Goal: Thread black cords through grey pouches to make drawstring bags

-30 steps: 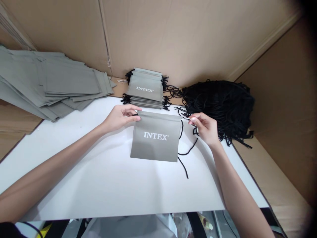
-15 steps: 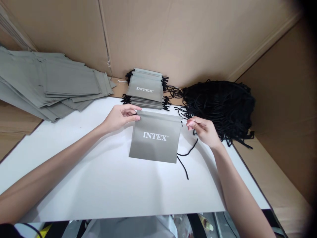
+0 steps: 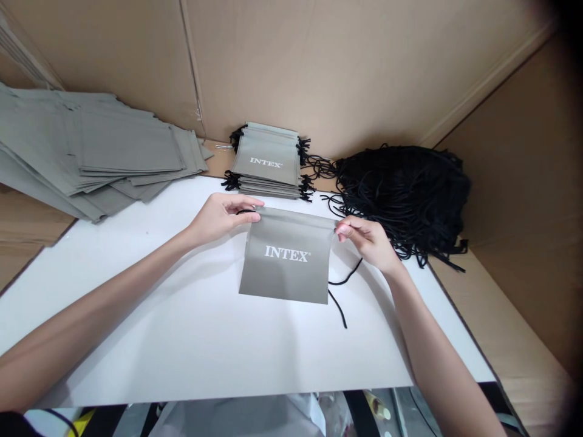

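Note:
A grey pouch with white INTEX lettering [image 3: 285, 276] hangs between my two hands above the white table. My left hand [image 3: 225, 215] pinches its upper left corner, where a short piece of black cord shows by the fingers. At the upper right corner, my right hand [image 3: 364, 237] has thumb and fingertips closed on the pouch's edge. Two ends of black cord [image 3: 339, 309] trail out past the pouch's right side onto the table.
Behind the pouch stands a stack of finished-looking INTEX pouches [image 3: 266, 152] with black cords. Grey flat pouches [image 3: 132, 139] are piled at left, a black cord heap [image 3: 405, 194] at right. Cardboard walls [image 3: 310, 67] surround the white table [image 3: 204, 352].
My right hand has moved slightly left, from beside the pouch onto its upper right corner. The pouch has shifted a little right and toward me.

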Tool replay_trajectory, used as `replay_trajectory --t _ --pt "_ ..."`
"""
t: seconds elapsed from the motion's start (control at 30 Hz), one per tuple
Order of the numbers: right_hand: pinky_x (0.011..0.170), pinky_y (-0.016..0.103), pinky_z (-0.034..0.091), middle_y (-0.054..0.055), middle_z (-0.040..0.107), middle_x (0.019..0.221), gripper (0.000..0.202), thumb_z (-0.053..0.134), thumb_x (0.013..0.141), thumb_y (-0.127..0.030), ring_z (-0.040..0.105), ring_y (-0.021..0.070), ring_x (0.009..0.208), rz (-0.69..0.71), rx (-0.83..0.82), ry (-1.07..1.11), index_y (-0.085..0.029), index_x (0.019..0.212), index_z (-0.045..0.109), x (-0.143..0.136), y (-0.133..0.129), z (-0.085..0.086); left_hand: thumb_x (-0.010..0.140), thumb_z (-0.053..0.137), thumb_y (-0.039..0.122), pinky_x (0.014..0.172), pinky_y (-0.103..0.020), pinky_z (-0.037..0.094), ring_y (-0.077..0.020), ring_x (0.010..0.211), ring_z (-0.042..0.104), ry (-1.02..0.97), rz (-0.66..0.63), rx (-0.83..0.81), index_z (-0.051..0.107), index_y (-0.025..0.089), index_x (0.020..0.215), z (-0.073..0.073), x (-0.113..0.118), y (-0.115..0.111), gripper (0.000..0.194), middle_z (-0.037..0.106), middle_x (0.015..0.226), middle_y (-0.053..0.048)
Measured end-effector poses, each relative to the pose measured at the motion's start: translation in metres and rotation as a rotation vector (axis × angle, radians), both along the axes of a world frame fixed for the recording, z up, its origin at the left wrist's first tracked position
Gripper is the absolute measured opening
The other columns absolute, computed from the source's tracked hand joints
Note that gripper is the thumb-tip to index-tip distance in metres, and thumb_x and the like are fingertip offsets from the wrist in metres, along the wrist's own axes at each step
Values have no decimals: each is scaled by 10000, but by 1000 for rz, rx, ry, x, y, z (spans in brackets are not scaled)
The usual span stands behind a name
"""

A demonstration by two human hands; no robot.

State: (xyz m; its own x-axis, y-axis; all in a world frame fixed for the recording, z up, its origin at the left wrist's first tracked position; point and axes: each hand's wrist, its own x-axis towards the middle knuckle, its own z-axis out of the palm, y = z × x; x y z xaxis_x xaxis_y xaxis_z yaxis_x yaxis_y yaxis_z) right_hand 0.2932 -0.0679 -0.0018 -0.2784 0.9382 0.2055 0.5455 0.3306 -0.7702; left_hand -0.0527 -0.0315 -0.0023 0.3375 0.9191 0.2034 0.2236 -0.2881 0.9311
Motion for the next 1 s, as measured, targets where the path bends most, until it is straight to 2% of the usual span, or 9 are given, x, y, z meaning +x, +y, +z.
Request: replay_trajectory --t 0.27,0.37,0.43,0.5,0.57,0.63,0.73,0.83,1.0 --pt "691 333 481 53 689 737 363 650 870 -565 628 215 722 -91 -10 47 -212 792 687 9 7 -3 714 827 444 972 -369 546 -251 1018 706 -1 -23 -41 784 184 1048 0 0 0 426 756 1121 -97" --pt "814 371 503 92 724 995 349 645 882 -543 661 260 937 -191 148 28 -221 1005 697 6 7 -2 720 820 426 973 -364 545 -247 1013 707 13 -11 -31 784 182 1050 1 4 -4 413 757 1119 -92" --pt "933 419 473 118 689 1176 390 613 913 -512 620 291 1104 -245 301 -29 -227 1178 648 -2 1 3 733 806 404 947 -354 552 -241 983 714 37 5 -20 784 182 1046 3 11 -11 384 760 1111 -86" --pt "1019 467 412 137 654 1262 418 591 932 -485 563 320 1195 -222 425 -160 -221 1256 612 -14 -8 11 748 791 376 913 -341 559 -234 941 725 61 11 -18 784 181 1038 6 20 -21 349 768 1083 -79" --pt "1041 492 377 144 641 1292 441 599 929 -475 538 343 1219 -131 470 -283 -222 1290 594 -30 -20 19 760 780 352 892 -327 561 -227 911 734 71 -5 -25 779 189 1042 9 30 -33 326 781 1021 -62" --pt "1010 481 391 130 665 1263 428 599 934 -470 575 338 1168 14 392 -325 -236 1292 594 -45 -30 23 775 771 348 868 -311 565 -221 893 739 82 -37 -24 769 207 1049 11 37 -44 308 789 954 -41" --pt "865 387 462 75 745 1039 278 550 970 -449 662 269 926 167 122 -231 -249 1112 680 -63 -38 21 802 755 359 813 -289 568 -198 831 738 128 -24 30 757 240 1040 10 43 -55 267 791 929 -15" --pt "722 314 464 35 739 870 260 541 975 -433 644 212 753 143 -46 -83 -230 953 702 -67 -39 15 819 745 363 764 -274 561 -168 756 713 164 36 135 761 248 979 8 43 -57 197 789 939 -4" --pt "648 278 429 15 701 781 264 603 933 -439 606 181 699 80 -84 6 -201 872 698 -59 -34 16 840 723 337 666 -261 540 -150 675 666 134 116 267 754 219 822 10 43 -56 123 772 799 1"
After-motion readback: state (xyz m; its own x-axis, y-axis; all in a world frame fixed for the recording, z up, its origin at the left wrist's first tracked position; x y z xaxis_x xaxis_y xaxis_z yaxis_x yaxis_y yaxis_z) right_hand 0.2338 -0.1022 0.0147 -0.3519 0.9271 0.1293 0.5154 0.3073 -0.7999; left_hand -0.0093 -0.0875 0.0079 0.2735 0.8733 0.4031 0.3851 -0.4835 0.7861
